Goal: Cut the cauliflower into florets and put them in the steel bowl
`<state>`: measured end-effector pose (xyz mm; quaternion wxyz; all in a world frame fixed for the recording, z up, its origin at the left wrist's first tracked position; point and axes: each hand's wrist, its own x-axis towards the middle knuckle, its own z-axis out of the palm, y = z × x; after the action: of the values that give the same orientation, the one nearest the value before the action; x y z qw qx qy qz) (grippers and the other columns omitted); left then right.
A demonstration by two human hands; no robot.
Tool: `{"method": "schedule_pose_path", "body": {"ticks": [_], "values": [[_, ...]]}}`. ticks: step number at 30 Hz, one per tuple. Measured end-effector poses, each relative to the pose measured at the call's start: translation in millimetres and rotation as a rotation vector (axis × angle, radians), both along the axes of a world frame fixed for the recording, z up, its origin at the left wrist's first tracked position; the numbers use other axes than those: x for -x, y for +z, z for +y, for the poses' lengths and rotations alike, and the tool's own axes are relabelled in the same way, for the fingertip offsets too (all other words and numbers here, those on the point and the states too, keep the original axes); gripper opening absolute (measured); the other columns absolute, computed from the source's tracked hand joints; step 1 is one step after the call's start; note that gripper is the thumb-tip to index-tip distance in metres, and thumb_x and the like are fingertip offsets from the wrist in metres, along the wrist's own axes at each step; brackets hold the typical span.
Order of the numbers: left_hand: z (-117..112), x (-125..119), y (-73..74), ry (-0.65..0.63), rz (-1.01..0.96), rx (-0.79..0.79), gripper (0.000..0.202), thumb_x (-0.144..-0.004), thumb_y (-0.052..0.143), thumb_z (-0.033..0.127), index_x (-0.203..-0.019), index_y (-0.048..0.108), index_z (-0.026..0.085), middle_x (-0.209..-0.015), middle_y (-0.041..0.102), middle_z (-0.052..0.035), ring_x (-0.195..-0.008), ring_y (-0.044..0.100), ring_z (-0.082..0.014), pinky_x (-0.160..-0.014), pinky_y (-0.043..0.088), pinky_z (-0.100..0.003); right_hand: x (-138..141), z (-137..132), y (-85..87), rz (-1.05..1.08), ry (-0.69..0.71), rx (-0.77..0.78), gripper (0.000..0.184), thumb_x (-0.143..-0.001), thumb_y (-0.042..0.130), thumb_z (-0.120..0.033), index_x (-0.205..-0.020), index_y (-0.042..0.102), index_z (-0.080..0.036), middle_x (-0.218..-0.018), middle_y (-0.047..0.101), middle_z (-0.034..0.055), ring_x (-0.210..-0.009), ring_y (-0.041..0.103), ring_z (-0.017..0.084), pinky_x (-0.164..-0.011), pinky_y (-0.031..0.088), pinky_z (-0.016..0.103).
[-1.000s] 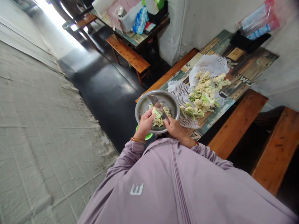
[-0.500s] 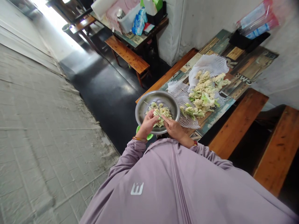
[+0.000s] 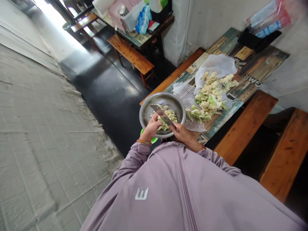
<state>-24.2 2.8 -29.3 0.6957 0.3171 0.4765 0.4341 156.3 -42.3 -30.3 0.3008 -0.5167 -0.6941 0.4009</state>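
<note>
My right hand (image 3: 182,132) is closed around the handle of a knife (image 3: 163,116). Its broad blade slants up and left across the metal bowl (image 3: 143,112), with its flat side showing. Inside the bowl lie cut cauliflower florets (image 3: 171,115). My left hand (image 3: 151,127) pinches a piece of cauliflower (image 3: 161,123) over the near left part of the bowl, close beside the blade. The blade and fingers partly hide that piece. Larger cauliflower chunks (image 3: 211,93) with green leaf bits lie on the table, right of the bowl.
White foam netting (image 3: 184,96) lies under and behind the chunks on the patterned table (image 3: 258,69). A black holder (image 3: 256,40) with packets stands at its far end. Wooden benches (image 3: 247,128) flank the table. Something green (image 3: 154,140) shows below the bowl. Another bench (image 3: 132,57) stands farther off.
The knife has turned in my right hand, so its blade now shows its flat side instead of a thin edge. My left hand stays almost in place with the cauliflower piece.
</note>
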Motion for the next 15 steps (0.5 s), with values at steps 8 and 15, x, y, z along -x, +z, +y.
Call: {"method": "schedule_pose_path", "body": {"ticks": [8, 15], "values": [[4.9, 1.6, -12.1, -0.087, 0.001, -0.019, 0.033, -0.054, 0.064, 0.004, -0.083, 0.062, 0.018, -0.070, 0.061, 0.0050, -0.061, 0.052, -0.0078, -0.052, 0.036, -0.019, -9.5, 1.2, -9.4, 0.023, -0.058, 0.099, 0.028, -0.097, 0.049, -0.034, -0.087, 0.070, -0.020, -0.070, 0.071, 0.0026, -0.065, 0.066, 0.017, -0.067, 0.049, 0.025], [-1.5, 19.7, -20.1, -0.160, -0.052, 0.121, 0.056, -0.057, 0.073, 0.006, -0.111, 0.067, 0.018, -0.100, 0.074, -0.0035, -0.080, 0.067, -0.0131, -0.068, 0.049, -0.021, -32.9, 19.2, -10.4, -0.011, -0.187, 0.052, 0.037, -0.097, 0.047, -0.043, -0.079, 0.070, -0.022, -0.069, 0.070, 0.0038, -0.068, 0.066, 0.019, -0.072, 0.051, 0.028]]}}
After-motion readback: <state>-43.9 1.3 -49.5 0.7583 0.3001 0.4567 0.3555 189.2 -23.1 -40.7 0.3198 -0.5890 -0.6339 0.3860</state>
